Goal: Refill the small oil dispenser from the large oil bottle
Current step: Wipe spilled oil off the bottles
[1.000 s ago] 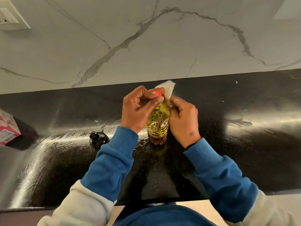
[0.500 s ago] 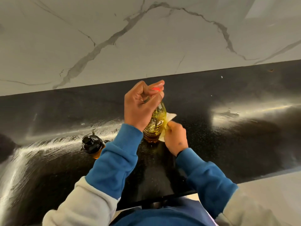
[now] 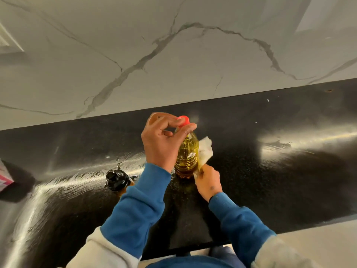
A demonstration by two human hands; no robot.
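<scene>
The large oil bottle (image 3: pixel 187 155), clear plastic with yellow oil and a red cap (image 3: pixel 183 120), stands upright on the black counter (image 3: pixel 270 180). My left hand (image 3: pixel 161 142) pinches its neck just under the cap with thumb and forefinger. My right hand (image 3: pixel 207 182) holds a crumpled white tissue (image 3: pixel 204 151) pressed against the bottle's lower right side. The small oil dispenser (image 3: pixel 116 180), with a black top, stands to the left of my left sleeve, partly hidden by it.
A marble backsplash (image 3: pixel 173 64) rises behind the counter. A pink and white box (image 3: pixel 4 178) sits at the far left edge. The counter shows shiny wet streaks to the left and right.
My right hand has slid the tissue from the bottle's top down to its lower right side. My left hand keeps its hold at the neck, and the red cap now shows.
</scene>
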